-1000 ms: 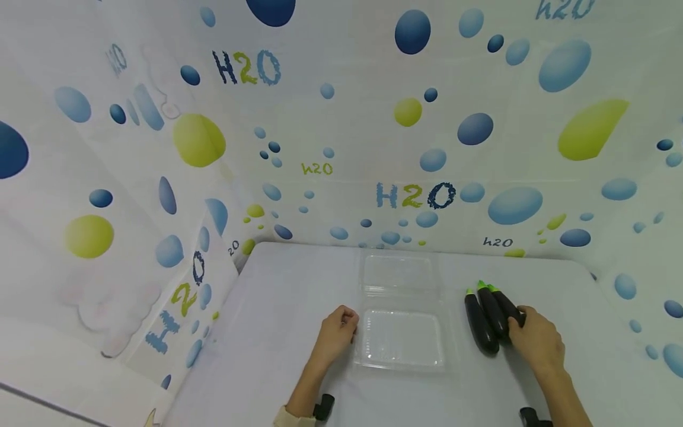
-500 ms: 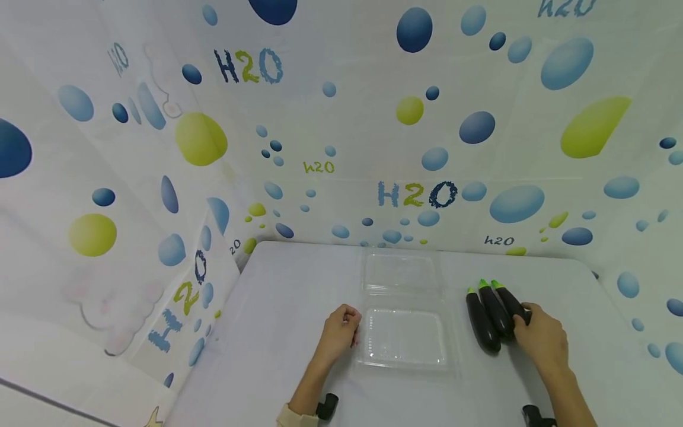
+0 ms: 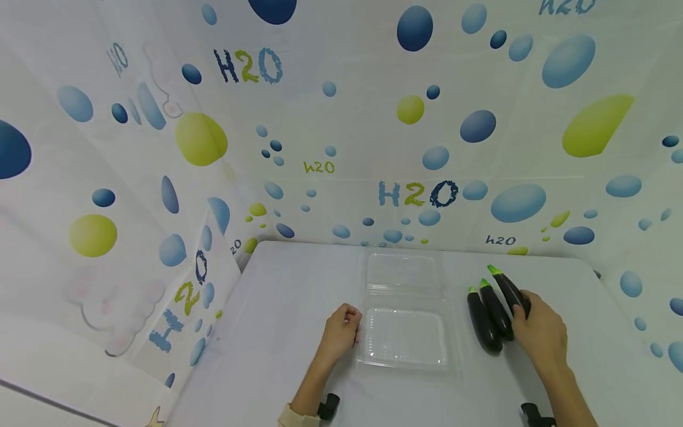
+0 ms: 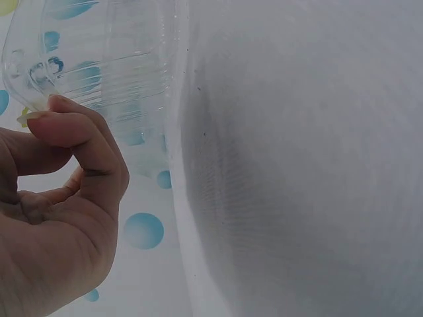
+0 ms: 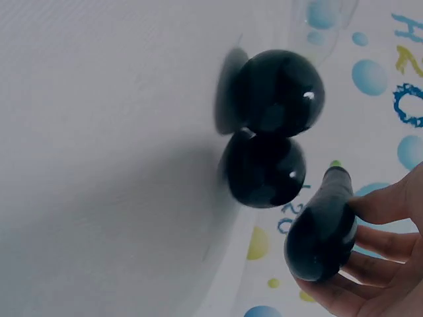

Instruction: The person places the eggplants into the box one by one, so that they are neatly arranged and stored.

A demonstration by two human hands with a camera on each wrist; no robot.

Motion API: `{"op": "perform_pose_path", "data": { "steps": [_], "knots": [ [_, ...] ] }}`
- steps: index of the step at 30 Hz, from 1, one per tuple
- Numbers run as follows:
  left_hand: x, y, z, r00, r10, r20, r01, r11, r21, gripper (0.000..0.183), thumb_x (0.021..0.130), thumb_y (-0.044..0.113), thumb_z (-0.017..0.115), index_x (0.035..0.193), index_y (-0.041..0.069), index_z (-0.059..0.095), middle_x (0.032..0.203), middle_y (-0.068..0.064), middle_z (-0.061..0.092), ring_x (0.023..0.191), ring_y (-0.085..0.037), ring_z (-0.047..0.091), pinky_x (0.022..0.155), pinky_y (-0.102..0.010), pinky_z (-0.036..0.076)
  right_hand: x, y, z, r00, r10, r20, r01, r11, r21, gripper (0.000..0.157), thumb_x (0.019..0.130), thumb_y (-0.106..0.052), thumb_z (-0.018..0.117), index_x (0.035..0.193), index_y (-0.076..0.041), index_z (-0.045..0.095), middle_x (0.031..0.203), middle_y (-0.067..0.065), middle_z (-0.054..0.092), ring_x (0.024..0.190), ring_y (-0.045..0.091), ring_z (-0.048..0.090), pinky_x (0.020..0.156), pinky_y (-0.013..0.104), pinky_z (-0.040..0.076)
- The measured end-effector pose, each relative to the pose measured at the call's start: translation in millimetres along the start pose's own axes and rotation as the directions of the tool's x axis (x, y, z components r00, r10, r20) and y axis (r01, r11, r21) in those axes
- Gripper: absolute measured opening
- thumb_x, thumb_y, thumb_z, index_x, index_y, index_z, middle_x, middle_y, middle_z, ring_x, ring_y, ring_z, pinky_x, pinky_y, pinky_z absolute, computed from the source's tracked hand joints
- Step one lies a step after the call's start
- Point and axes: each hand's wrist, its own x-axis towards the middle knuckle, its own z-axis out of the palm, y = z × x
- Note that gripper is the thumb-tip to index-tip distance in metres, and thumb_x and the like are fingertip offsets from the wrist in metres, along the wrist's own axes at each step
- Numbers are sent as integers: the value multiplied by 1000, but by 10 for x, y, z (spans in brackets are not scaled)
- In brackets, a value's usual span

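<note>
A clear plastic clamshell box [image 3: 405,369] lies unfolded on the white table, its two halves one behind the other. At its left edge is my left hand [image 3: 340,329], thumb and forefinger brought together on the rim; in the left wrist view the fingertips [image 4: 63,125] meet at the box's corner [image 4: 26,72]. My right hand [image 3: 540,332] grips a small dark eggplant [image 3: 509,289] with a green tip, in the right wrist view an eggplant [image 5: 320,231] held between thumb and fingers. Two more eggplants, the left one [image 3: 482,325] and the middle one [image 3: 497,311], lie side by side on the table.
The white tabletop [image 3: 288,290] ends at a wall sheet [image 3: 352,118] printed with blue and green ovals and H2O lettering. Black wrist cameras, a left one [image 3: 328,407] and a right one [image 3: 535,415], sit by the forearms.
My right hand has taken the rightmost eggplant away from the other two, up and slightly back, so a gap shows between them. My left hand stays at the box's edge.
</note>
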Motion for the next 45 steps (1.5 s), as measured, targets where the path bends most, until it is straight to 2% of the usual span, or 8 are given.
{"op": "perform_pose_path", "data": {
  "steps": [7,13,18,25,37,45],
  "knots": [
    [4,-10,0,1000,12,-1,-12,1000,25,13,107,11,56,107,-1,62,79,-10,62,56,-13,57,48,-22,48,24,-178,-58,997,-56,-50,59,997,58,41,102,-8,60,137,12,55,126,41,61,108,61,61,81,70,49],
    [7,-11,-1,1000,18,5,-18,1000,25,12,107,10,56,106,-1,61,79,-10,62,56,-12,57,48,-21,48,42,-331,-112,997,-60,-47,63,995,72,42,103,-8,59,140,11,53,131,39,59,113,60,59,86,70,49],
    [1,-10,2,1000,26,6,-26,1000,13,11,106,8,56,105,-1,60,78,-10,62,56,-12,57,48,-21,48,41,-442,-131,993,-113,-36,115,990,83,44,103,-7,59,143,10,52,134,38,58,118,60,57,90,72,48],
    [-4,-3,0,1000,29,5,-29,999,16,10,107,7,55,105,-1,60,78,-7,61,56,-11,56,48,-20,48,43,-545,-118,974,-222,-38,225,969,106,44,104,-5,60,145,6,51,137,35,58,123,57,56,94,71,47],
    [-1,-17,-5,999,33,19,-33,999,-5,9,107,7,55,105,-1,60,78,-5,59,56,-11,56,48,-21,48,44,-688,-65,948,-305,-89,314,943,107,44,101,-1,64,144,5,53,133,33,61,119,53,59,92,69,48],
    [-3,-11,-7,999,29,16,-30,999,15,11,107,8,54,107,-1,60,80,-7,61,57,-10,56,49,-20,48,46,-750,-24,935,-350,-64,354,929,104,45,101,-1,65,144,3,53,131,31,61,116,50,60,91,68,49]
  ]
}}
